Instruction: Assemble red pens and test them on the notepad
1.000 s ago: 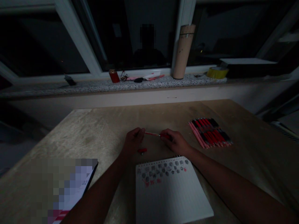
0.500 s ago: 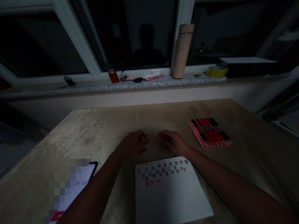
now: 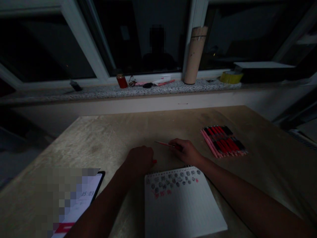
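My right hand (image 3: 184, 150), fingers closed, grips a red pen (image 3: 177, 147) whose thin refill (image 3: 162, 143) sticks out to the left above the table. My left hand (image 3: 141, 158) is lowered to the table with its fingers curled in. A small red pen piece (image 3: 155, 161) shows at its fingertips, partly covered by them. Just below both hands lies a spiral notebook (image 3: 185, 211), its top lines carrying rows of black scribbled circles and a few red ones.
Several red and black pens (image 3: 223, 141) lie side by side at the right of the table (image 3: 111, 132). A phone (image 3: 83, 198) is at the lower left, partly behind my left forearm. On the windowsill stand a tan bottle (image 3: 195, 56), a yellow tape roll (image 3: 230, 77) and a red jar (image 3: 122, 81).
My left hand has left the refill's end and come down onto the small red pen piece, covering most of it. My right hand still holds the pen in nearly the same place.
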A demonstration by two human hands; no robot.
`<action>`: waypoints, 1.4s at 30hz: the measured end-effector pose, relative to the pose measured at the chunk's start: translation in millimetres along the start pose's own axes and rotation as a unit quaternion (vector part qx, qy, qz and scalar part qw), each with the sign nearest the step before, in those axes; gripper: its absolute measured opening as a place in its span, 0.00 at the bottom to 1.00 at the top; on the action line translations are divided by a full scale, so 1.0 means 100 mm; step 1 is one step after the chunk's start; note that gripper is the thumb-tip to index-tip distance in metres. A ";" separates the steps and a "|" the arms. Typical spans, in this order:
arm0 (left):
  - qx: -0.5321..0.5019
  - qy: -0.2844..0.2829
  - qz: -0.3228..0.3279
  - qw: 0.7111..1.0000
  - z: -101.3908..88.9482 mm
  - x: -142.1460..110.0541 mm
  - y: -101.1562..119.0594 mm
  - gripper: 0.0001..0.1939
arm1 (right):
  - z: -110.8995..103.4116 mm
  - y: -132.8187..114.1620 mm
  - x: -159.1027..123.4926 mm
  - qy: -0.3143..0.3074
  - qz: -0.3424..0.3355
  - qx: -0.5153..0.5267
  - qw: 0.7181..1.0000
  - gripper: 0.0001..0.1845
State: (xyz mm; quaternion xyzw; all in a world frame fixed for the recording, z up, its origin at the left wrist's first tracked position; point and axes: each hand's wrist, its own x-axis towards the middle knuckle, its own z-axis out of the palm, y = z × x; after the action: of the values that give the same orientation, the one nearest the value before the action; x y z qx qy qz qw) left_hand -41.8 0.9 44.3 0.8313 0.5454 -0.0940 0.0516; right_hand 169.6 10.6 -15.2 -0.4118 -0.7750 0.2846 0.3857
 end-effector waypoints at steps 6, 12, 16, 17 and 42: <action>0.045 -0.019 -0.006 0.999 -0.07 -0.03 0.09 0.14 | 0.01 0.02 0.00 0.003 -0.006 -0.015 1.000 0.10; 0.049 -0.019 0.000 0.999 -0.10 -0.05 0.13 0.14 | 0.00 0.01 0.00 0.004 0.000 -0.005 1.000 0.10; 0.052 -0.015 0.003 0.999 -0.06 -0.04 0.12 0.11 | 0.00 0.01 0.00 0.003 0.000 -0.002 1.000 0.10; 0.054 -0.017 0.001 0.998 -0.06 -0.04 0.12 0.11 | 0.00 0.01 0.00 0.004 0.000 -0.003 1.000 0.10; -0.584 0.212 -0.064 0.781 0.11 0.29 -0.09 0.13 | 0.02 0.03 -0.03 0.104 0.002 -0.001 0.995 0.08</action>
State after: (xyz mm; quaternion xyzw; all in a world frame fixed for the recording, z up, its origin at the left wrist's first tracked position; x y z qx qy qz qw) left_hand -39.6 28.2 28.0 0.6038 0.5449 0.4185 0.4042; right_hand 170.0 9.5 -19.2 -0.4411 -0.7304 0.2400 0.4630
